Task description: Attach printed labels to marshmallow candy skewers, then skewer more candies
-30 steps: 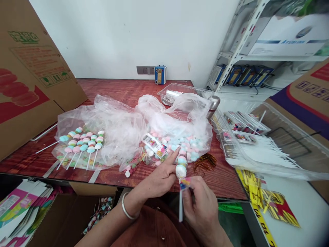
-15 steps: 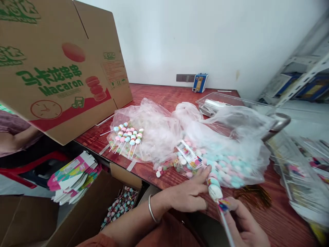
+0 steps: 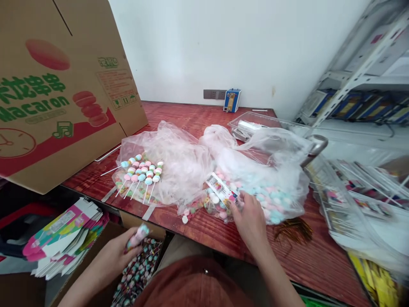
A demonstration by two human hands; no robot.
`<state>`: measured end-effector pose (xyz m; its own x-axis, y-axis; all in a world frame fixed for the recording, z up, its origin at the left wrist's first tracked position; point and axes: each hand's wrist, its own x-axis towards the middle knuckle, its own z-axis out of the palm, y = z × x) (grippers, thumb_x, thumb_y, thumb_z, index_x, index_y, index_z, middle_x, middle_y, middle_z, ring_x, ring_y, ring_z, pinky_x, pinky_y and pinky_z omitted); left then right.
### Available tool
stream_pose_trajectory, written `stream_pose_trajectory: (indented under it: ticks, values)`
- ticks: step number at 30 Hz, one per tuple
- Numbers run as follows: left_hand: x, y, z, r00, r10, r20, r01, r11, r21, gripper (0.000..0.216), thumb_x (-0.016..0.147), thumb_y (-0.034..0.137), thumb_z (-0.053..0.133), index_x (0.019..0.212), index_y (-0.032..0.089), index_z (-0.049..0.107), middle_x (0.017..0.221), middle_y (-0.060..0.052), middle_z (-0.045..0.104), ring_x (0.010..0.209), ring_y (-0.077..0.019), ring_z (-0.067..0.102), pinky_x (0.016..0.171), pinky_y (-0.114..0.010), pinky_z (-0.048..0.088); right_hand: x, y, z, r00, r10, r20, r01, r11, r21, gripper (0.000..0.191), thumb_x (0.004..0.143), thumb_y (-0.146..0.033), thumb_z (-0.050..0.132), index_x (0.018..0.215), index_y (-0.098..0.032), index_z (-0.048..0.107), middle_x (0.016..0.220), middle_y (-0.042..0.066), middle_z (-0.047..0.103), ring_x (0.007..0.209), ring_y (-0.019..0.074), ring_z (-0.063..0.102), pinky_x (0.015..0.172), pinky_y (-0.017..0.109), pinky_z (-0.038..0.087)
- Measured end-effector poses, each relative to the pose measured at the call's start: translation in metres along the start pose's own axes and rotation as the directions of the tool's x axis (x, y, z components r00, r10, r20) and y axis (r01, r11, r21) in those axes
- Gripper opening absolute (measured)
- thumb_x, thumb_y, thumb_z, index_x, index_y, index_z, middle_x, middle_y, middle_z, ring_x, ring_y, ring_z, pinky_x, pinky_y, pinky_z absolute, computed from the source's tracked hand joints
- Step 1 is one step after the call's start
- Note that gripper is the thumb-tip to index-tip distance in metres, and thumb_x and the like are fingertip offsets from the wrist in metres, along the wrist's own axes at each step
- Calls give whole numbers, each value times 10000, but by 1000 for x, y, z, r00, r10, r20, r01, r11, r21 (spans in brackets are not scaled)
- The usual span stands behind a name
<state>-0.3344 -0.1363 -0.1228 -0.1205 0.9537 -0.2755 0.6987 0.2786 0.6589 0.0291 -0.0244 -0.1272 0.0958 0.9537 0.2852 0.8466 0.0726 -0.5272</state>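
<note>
In the head view my left hand [image 3: 118, 253] is closed around a wrapped candy skewer [image 3: 139, 235], held above a cardboard box [image 3: 143, 223] filled with many more wrapped skewers [image 3: 137, 270]. My right hand [image 3: 251, 219] reaches onto the table, its thumb and fingers pinching the near end of a printed plastic wrapper [image 3: 220, 187]. That wrapper lies on clear bags; the one at right is full of pink and blue candies [image 3: 275, 200]. Unwrapped candy skewers [image 3: 142, 172] lie in a group on the left bag [image 3: 172, 162], sticks pointing toward me.
A large printed carton [image 3: 70, 98] stands at the table's left. Folded colourful cartons [image 3: 64, 238] are stacked below it. Gold twist ties [image 3: 293, 231] lie right of the bags. Clear trays [image 3: 332, 200] with sticks and wrappers line the right edge. A blue device [image 3: 232, 100] sits by the wall.
My left hand has moved down and left with the wrapped skewer, which my right hand gripped before. My right hand has gone over to the printed wrapper. The view has turned right.
</note>
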Motion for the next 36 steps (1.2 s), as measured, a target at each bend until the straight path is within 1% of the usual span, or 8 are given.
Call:
stream_pose_trajectory:
  ticks: [4,9,15,18,21,25,29,36]
  values:
    - [-2,-29,12,998,-30,-47,34,995,98,490,662,372,746,1130,233,715,1225,-117,696,1163,-380,615,1009,-458,452,29,11,18,999,46,8,-44,990,-133,161,885,-248,605,1009,-148,625,850,67,668,832,253,595,721,331,367]
    - [10,80,53,921,257,294,-111,894,-434,275,868,414,631,1034,226,745,1067,-90,743,1001,-268,680,923,-365,502,35,8,15,999,-41,4,41,983,-177,163,922,-191,528,789,-186,622,833,72,671,832,239,582,702,322,302]
    - [56,189,147,771,406,490,423,248,-871,318,855,331,701,1098,128,721,1132,-154,712,1009,-230,686,922,-338,507,43,3,-10,971,-238,12,238,961,-143,224,942,-120,464,946,-196,674,1003,73,730,978,229,618,846,345,333]
    - [83,218,180,822,371,432,520,-179,-835,207,846,292,720,977,131,726,975,-101,729,886,-168,693,838,-279,532,50,3,-27,948,-315,32,317,942,-115,236,944,-126,451,934,-198,676,970,56,736,954,215,628,860,339,353]
    - [101,237,188,863,281,419,503,-408,-762,174,849,264,721,999,175,708,913,-39,724,815,-143,692,754,-273,556,51,8,-49,936,-352,16,352,935,-39,244,960,-180,439,886,-199,672,857,43,719,870,217,624,859,361,363]
    - [103,247,181,909,165,383,417,-388,-822,177,818,175,747,990,166,707,884,-29,728,767,-137,698,717,-268,572,41,16,-67,990,-134,-34,138,951,276,172,940,-314,532,988,-209,660,901,43,708,861,211,626,828,347,422]
    - [87,246,177,936,154,318,350,-272,-896,258,748,210,818,971,129,717,941,-69,739,811,-152,705,728,-247,572,22,16,-65,987,139,76,-156,788,596,324,880,-439,625,1099,-200,617,936,36,684,828,190,622,745,293,475]
    - [66,242,161,988,87,130,139,-98,-985,423,554,256,932,877,151,680,800,-11,720,687,-137,665,612,-224,534,-9,2,-58,989,146,-25,-116,871,477,390,896,-494,570,644,-197,547,593,-31,493,589,135,431,566,246,348]
